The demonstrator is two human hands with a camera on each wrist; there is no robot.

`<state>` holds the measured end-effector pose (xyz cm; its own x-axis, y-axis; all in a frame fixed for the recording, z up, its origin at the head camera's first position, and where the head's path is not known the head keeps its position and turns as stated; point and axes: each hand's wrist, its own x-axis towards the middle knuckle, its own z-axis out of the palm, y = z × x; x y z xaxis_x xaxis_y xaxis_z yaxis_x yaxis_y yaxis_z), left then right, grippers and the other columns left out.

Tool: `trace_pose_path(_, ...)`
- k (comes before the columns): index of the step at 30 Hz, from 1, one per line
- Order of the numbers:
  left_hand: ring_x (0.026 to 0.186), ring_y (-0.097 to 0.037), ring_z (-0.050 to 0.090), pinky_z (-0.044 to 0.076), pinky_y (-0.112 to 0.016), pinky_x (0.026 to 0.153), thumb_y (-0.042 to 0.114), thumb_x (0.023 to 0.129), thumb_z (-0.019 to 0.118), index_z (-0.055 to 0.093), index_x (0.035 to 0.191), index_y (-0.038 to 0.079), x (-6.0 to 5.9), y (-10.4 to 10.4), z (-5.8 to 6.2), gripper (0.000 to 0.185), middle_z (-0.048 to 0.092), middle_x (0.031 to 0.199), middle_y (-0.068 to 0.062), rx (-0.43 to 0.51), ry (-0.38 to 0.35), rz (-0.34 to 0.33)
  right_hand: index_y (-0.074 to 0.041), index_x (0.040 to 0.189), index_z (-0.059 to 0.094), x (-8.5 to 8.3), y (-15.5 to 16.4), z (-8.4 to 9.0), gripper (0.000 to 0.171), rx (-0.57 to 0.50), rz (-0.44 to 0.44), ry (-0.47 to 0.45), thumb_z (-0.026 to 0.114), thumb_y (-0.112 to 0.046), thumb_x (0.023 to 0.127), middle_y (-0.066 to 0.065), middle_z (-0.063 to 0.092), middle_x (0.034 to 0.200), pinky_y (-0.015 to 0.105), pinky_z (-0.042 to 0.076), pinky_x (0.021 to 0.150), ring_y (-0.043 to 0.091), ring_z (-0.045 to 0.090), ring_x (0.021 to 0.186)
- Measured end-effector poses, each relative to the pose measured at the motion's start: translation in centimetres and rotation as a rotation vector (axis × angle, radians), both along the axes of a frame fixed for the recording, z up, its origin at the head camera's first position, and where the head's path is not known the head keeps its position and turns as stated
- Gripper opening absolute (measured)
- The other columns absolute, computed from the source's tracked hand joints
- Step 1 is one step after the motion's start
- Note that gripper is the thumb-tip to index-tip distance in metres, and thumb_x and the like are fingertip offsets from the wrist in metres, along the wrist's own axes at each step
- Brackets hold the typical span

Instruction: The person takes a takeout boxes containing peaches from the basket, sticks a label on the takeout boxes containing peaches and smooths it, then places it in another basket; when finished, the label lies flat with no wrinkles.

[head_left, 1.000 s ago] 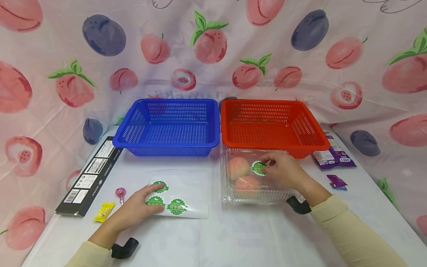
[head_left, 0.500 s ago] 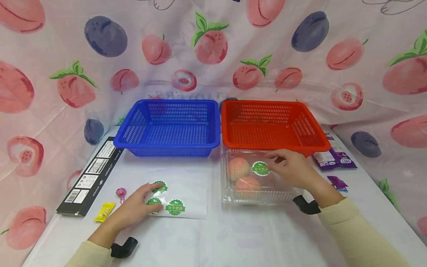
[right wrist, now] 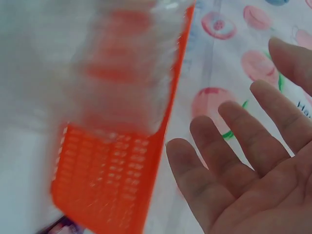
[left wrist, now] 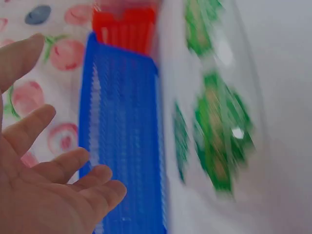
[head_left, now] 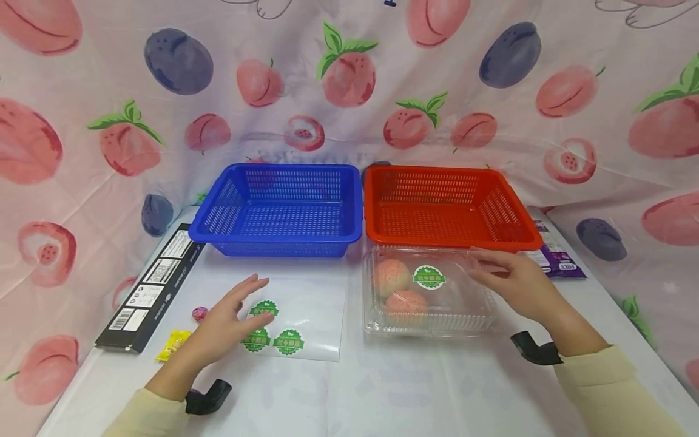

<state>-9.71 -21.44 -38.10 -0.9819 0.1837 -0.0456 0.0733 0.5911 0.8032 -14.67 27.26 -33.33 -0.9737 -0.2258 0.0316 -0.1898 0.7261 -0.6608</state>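
Note:
A clear plastic clamshell box (head_left: 431,318) with two pink peaches (head_left: 391,275) inside sits in front of the red basket (head_left: 448,206). A round green sticker (head_left: 428,277) lies on its lid. My right hand (head_left: 510,280) hovers open at the box's right rear corner, fingers spread, holding nothing. My left hand (head_left: 229,318) is open above the left edge of a clear sticker sheet (head_left: 306,318) that carries three green stickers (head_left: 288,342). The left wrist view shows spread fingers (left wrist: 63,165) beside the blurred sheet (left wrist: 214,136). In the right wrist view the open palm (right wrist: 253,185) faces the red basket (right wrist: 117,175).
A blue basket (head_left: 278,209) stands left of the red one. A long black box (head_left: 150,288), a pink lollipop (head_left: 199,313) and a yellow candy (head_left: 173,344) lie at the left. A purple packet (head_left: 557,258) lies at the right. Fruit-print cloth walls the table in.
My right hand has let go of the green sticker, left it on the lid and moved right. My left hand has lifted off the sticker sheet and opened.

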Motion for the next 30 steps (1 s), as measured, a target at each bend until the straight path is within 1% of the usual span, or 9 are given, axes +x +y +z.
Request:
trace_pose_path(3, 0.147, -0.042, 0.020, 0.023, -0.057, 0.115, 0.027, 0.094, 0.071, 0.042, 0.152, 0.007, -0.3, 1.6, 0.4, 0.068, 0.025, 0.161, -0.019, 0.067, 0.005, -0.029, -0.002, 0.147, 0.048, 0.2, 0.8, -0.5, 0.062, 0.004, -0.021, -0.026, 0.063, -0.037, 0.099, 0.027, 0.047, 0.145, 0.056, 0.054, 0.086, 0.050, 0.052, 0.122)
trace_pose_path(6, 0.146, -0.040, 0.025, 0.025, -0.054, 0.115, 0.021, 0.093, 0.072, 0.041, 0.152, 0.006, -0.7, 3.3, 0.4, 0.068, 0.031, 0.159, -0.019, 0.129, 0.027, -0.078, -0.003, 0.150, 0.043, 0.4, 1.4, -1.2, 0.067, -0.027, -0.039, -0.063, 0.063, -0.040, 0.098, 0.027, 0.040, 0.151, 0.055, 0.052, 0.089, 0.053, 0.046, 0.128)
trace_pose_path(8, 0.145, -0.040, 0.028, 0.027, -0.053, 0.114, 0.020, 0.093, 0.072, 0.041, 0.152, 0.006, -1.1, 4.6, 0.4, 0.068, 0.034, 0.158, -0.017, 0.166, 0.029, -0.108, -0.005, 0.153, 0.039, 0.6, 1.7, -1.7, 0.072, -0.051, -0.055, -0.097, 0.063, -0.043, 0.098, 0.026, 0.038, 0.153, 0.054, 0.051, 0.090, 0.053, 0.045, 0.130)
trace_pose_path(10, 0.145, -0.039, 0.030, 0.028, -0.052, 0.115, 0.021, 0.093, 0.072, 0.041, 0.152, 0.007, -1.5, 5.9, 0.4, 0.068, 0.036, 0.157, -0.016, 0.200, 0.015, -0.132, -0.008, 0.155, 0.036, 0.8, 1.9, -2.2, 0.075, -0.069, -0.066, -0.125, 0.064, -0.045, 0.097, 0.027, 0.036, 0.154, 0.055, 0.050, 0.090, 0.053, 0.043, 0.131)
trace_pose_path(13, 0.145, -0.035, 0.032, 0.029, -0.050, 0.115, 0.023, 0.093, 0.073, 0.041, 0.153, 0.010, -2.1, 7.8, 0.2, 0.069, 0.037, 0.157, -0.012, 0.238, -0.030, -0.157, -0.011, 0.157, 0.033, 1.0, 2.2, -2.9, 0.076, -0.074, -0.073, -0.150, 0.064, -0.045, 0.097, 0.028, 0.035, 0.154, 0.058, 0.049, 0.090, 0.054, 0.040, 0.133)
trace_pose_path(18, 0.142, -0.037, 0.036, 0.030, -0.051, 0.114, 0.025, 0.093, 0.073, 0.043, 0.152, 0.013, -3.0, 10.9, -0.4, 0.067, 0.038, 0.157, -0.008, 0.273, -0.070, -0.208, -0.014, 0.159, 0.029, 1.3, 2.6, -3.9, 0.077, -0.089, -0.067, -0.177, 0.064, -0.044, 0.097, 0.026, 0.028, 0.158, 0.061, 0.047, 0.092, 0.054, 0.038, 0.134)
trace_pose_path(22, 0.141, -0.039, 0.038, 0.033, -0.053, 0.112, 0.027, 0.094, 0.071, 0.047, 0.151, 0.017, -3.5, 12.9, -0.7, 0.062, 0.039, 0.157, -0.006, 0.268, -0.090, -0.241, -0.016, 0.160, 0.026, 1.5, 2.8, -4.7, 0.077, -0.118, -0.047, -0.208, 0.064, -0.042, 0.098, 0.027, 0.025, 0.159, 0.062, 0.048, 0.090, 0.054, 0.040, 0.133)
trace_pose_path(25, 0.140, -0.039, 0.039, 0.039, -0.055, 0.107, 0.031, 0.095, 0.071, 0.047, 0.151, 0.022, -3.8, 14.1, -0.8, 0.062, 0.037, 0.158, -0.004, 0.267, -0.128, -0.250, -0.015, 0.160, 0.023, 1.6, 2.9, -5.1, 0.075, -0.141, -0.007, -0.220, 0.062, -0.037, 0.100, 0.028, 0.023, 0.159, 0.062, 0.050, 0.089, 0.055, 0.043, 0.130)
trace_pose_path(30, 0.134, -0.041, 0.047, 0.046, -0.055, 0.101, 0.039, 0.094, 0.071, 0.047, 0.152, 0.027, -4.4, 15.2, -1.2, 0.064, 0.025, 0.163, -0.012, 0.263, -0.163, -0.233, -0.018, 0.162, 0.018, 1.5, 3.0, -5.4, 0.077, -0.126, 0.021, -0.257, 0.060, -0.037, 0.100, 0.031, 0.025, 0.157, 0.064, 0.051, 0.086, 0.058, 0.037, 0.132)
